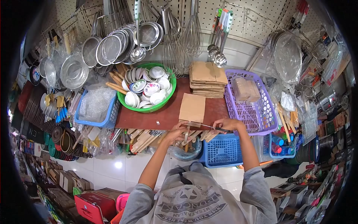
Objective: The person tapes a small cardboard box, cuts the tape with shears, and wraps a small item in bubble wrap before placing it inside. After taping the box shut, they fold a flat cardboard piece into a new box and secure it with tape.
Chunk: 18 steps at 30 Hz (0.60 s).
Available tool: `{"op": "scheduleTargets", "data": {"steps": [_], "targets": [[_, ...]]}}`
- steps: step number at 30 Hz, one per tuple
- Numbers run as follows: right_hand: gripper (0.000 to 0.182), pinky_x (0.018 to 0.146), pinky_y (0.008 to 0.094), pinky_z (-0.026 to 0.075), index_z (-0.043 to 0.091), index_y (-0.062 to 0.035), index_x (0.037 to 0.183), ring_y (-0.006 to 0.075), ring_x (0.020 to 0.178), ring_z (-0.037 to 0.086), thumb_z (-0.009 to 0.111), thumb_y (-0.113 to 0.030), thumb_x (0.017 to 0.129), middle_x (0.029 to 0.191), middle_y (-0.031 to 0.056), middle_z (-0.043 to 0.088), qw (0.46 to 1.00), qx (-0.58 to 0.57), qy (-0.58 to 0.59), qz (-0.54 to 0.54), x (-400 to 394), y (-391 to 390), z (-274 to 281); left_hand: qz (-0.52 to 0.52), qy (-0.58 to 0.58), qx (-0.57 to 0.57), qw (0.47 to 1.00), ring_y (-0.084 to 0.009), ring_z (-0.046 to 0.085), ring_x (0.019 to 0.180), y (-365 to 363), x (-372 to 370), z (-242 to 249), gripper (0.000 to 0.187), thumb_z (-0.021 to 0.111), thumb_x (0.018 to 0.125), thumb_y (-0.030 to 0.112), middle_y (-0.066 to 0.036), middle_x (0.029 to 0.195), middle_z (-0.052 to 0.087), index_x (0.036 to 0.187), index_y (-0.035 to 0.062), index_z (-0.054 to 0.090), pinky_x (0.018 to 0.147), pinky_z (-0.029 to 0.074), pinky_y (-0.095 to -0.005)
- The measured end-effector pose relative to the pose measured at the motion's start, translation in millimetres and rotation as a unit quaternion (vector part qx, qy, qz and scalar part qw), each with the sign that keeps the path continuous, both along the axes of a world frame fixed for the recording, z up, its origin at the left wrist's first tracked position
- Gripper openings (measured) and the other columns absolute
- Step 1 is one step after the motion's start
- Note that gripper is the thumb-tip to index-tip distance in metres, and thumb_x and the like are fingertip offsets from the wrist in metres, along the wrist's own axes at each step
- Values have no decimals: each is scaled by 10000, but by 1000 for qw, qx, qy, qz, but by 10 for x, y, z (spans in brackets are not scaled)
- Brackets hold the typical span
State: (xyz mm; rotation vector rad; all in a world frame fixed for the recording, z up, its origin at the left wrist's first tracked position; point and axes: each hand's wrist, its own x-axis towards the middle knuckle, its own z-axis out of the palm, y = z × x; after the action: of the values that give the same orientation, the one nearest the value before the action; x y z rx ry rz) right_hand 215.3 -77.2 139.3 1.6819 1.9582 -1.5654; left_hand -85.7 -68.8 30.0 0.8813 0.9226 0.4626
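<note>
My left hand (pixel 176 133) pinches a narrow tan strip (pixel 186 135), which looks like tape and hangs down at the table's front edge. In my right hand (pixel 228 124) is a black-handled tool (pixel 220 130) with a slim metal blade pointing left. Its blade reaches toward the left fingertips and overlaps the strip's upper end in this view. Just beyond both hands, a flat brown cardboard piece (pixel 192 108) lies on the reddish-brown table (pixel 156 118). Behind that piece rises a stack of similar cardboard (pixel 207 80).
A green basin (pixel 167 98) of small bowls stands left of the cardboard. To the right sits a purple basket (pixel 244 115) with a wrapped brown package. Blue baskets (pixel 222 151) and wooden handles (pixel 143 141) are below the table edge. Whisks (pixel 192 37) and strainers (pixel 109 49) hang above.
</note>
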Motion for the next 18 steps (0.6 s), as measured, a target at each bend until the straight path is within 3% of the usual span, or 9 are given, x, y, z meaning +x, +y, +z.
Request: {"op": "scheduleTargets", "data": {"steps": [5,11,14,18], "targets": [[554,545,229,459,690,-124,996,81,605,565,760,-607,733,723,-14,590,1000,4,7,8,38,66,-220,-1,-6,8,1000,-221,709,836,-9,-7,-2,591,608,923,182,-112,1166,658,1451,130,347,725,568,-354],[377,499,213,413,690,-104,1014,50,548,518,752,-417,815,704,-22,593,994,-45,98,15,98,258,-607,9,-25,8,1000,-223,709,846,-30,0,-41,603,617,926,187,-115,1165,657,1454,118,335,740,578,-363],[219,467,237,377,684,-83,1053,52,530,493,653,-184,862,641,-26,567,997,-20,73,27,-28,237,-475,17,-27,8,999,-226,710,844,-49,-1,-56,613,629,922,183,-116,1160,658,1452,110,330,726,587,-351],[209,469,234,384,690,-80,1033,48,533,503,662,-204,867,633,-33,569,995,-24,94,28,-31,248,-526,24,-42,-2,999,-219,711,844,-44,-8,-102,622,641,915,179,-116,1151,660,1447,101,327,714,592,-347]]}}
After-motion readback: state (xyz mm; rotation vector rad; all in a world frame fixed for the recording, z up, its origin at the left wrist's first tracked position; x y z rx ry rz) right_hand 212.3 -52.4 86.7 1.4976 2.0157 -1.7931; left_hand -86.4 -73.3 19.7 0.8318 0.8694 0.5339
